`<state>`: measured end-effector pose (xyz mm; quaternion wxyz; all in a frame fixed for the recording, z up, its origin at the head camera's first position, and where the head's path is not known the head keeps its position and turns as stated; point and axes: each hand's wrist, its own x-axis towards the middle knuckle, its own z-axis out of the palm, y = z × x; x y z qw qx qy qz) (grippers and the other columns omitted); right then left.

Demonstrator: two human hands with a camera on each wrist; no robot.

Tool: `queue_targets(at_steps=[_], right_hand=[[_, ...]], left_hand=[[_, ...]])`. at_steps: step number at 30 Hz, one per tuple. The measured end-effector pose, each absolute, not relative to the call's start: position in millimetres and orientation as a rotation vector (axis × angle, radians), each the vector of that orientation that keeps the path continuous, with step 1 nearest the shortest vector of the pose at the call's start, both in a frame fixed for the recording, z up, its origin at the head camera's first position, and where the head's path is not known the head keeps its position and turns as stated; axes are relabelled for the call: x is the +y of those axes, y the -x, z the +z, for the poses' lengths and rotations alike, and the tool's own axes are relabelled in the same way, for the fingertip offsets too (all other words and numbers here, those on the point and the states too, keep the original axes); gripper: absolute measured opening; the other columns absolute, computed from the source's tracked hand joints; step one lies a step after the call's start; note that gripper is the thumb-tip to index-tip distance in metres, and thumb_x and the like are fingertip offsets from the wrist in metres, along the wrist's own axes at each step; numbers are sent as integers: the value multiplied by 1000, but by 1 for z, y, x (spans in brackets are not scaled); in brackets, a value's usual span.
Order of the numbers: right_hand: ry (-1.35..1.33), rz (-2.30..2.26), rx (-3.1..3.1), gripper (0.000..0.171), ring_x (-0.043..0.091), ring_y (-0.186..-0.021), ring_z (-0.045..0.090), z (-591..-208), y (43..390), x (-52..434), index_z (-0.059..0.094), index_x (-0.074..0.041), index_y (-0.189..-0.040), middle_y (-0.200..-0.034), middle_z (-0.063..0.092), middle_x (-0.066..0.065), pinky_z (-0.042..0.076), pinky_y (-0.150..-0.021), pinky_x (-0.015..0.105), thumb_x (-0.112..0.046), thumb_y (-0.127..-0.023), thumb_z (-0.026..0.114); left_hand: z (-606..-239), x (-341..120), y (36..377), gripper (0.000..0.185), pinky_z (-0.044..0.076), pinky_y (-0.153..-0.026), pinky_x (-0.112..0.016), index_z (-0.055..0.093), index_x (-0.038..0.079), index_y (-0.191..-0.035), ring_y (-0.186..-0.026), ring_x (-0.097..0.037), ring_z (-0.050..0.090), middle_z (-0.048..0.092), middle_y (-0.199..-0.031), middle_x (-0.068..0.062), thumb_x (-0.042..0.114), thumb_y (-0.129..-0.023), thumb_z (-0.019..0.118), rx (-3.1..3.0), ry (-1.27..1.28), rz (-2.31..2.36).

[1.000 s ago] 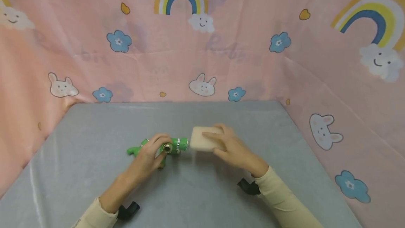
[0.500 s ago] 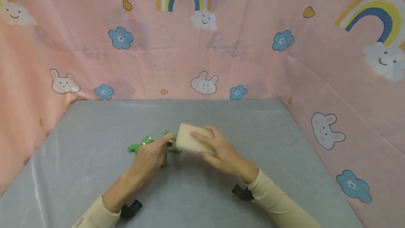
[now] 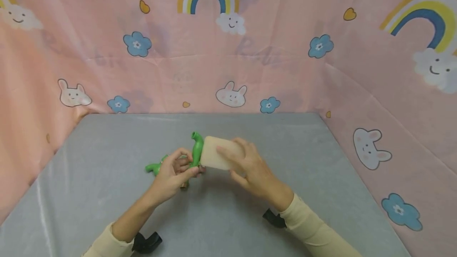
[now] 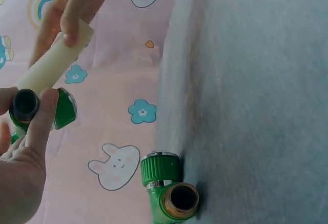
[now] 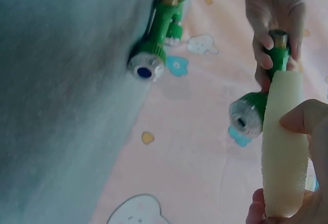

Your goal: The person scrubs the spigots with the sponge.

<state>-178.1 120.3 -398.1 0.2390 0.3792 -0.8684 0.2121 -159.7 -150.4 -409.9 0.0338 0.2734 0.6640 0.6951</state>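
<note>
My left hand (image 3: 173,175) holds a green plastic tap (image 3: 197,150) by its lower part, its curved spout pointing up in the head view. In the left wrist view, the dark threaded mouth of this tap (image 4: 25,105) shows between finger and thumb. A cream sponge (image 3: 215,153) is gripped by my right hand (image 3: 255,169), thumb on one face and fingers on the other. The sponge's left end lies right at the tap's side. From the right wrist view, the sponge (image 5: 284,147) appears edge-on and overlaps the held tap (image 5: 278,57), whose silvery knob (image 5: 245,121) sticks out beside it.
More green taps (image 5: 159,26) with brass threaded ends lie on the grey-covered table (image 3: 107,193), partly behind my left hand. One tap (image 4: 161,170) shows low in the left wrist view. Pink printed cloth (image 3: 278,78) hangs around the table's back and sides.
My left hand has turned the tap so that its spout now points up, where before the knob pointed right. My right hand has brought the sponge leftward and tilted it against the tap.
</note>
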Motion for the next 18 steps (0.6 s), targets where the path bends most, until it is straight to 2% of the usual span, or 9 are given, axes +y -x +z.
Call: queue_targets(at_steps=[3, 4, 6, 8, 10, 12, 16, 18], right_hand=[[-998, 587, -2391, 63, 39, -117, 53, -398, 182, 126, 60, -23, -141, -136, 52, 22, 57, -85, 51, -8, -81, 75], [-980, 598, -2401, 63, 40, -116, 53, -398, 185, 128, 60, -24, -141, -137, 51, 22, 57, -84, 51, -8, -81, 74], [-933, 623, -2429, 63, 40, -118, 52, -395, 189, 134, 58, -24, -143, -139, 50, 22, 56, -84, 53, -8, -84, 71], [-877, 662, -2446, 63, 41, -121, 50, -392, 190, 139, 56, -25, -145, -141, 47, 22, 55, -84, 54, -9, -86, 68], [-860, 696, -2432, 61, 41, -122, 49, -390, 189, 139, 55, -24, -146, -143, 46, 22, 53, -87, 55, -11, -88, 67], [-914, 696, -2401, 60, 41, -124, 49, -389, 186, 136, 55, -24, -146, -143, 45, 23, 52, -89, 55, -13, -88, 67], [-1099, 632, -2344, 62, 40, -124, 49, -392, 175, 122, 54, -25, -145, -144, 46, 22, 52, -92, 54, -11, -85, 68], [-1124, 621, -2327, 65, 40, -124, 49, -393, 173, 117, 56, -26, -143, -144, 47, 21, 54, -92, 53, -6, -83, 68]], left_hand=[[-409, -152, 160, 40, 62, -85, -29, 32, 9, -129, -100, -13, 75, 72, -122, -11, -1, -100, 58, 1925, -696, 2182], [-409, -153, 160, 48, 62, -86, -29, 29, 11, -136, -102, -14, 75, 71, -125, -6, 1, -100, 59, 1905, -649, 2185], [-410, -154, 161, 63, 61, -88, -30, 22, 8, -150, -103, -14, 74, 68, -129, -7, 1, -100, 60, 1890, -588, 2189], [-411, -155, 162, 71, 61, -88, -29, 18, 2, -157, -102, -12, 74, 69, -128, -4, 0, -99, 60, 1876, -566, 2186], [-411, -155, 162, 72, 61, -87, -28, 19, -4, -158, -101, -11, 74, 71, -123, 2, 0, -99, 60, 1858, -567, 2172], [-412, -155, 161, 71, 61, -86, -28, 19, -6, -158, -101, -11, 74, 71, -123, 0, 1, -100, 59, 1840, -594, 2132], [-412, -153, 160, 65, 62, -86, -33, 23, -5, -157, -102, -13, 72, 65, -135, -15, 5, -103, 56, 1835, -686, 1998], [-411, -152, 160, 61, 62, -83, -34, 26, -5, -157, -99, -13, 71, 61, -137, -22, 5, -103, 54, 1860, -709, 1961]])
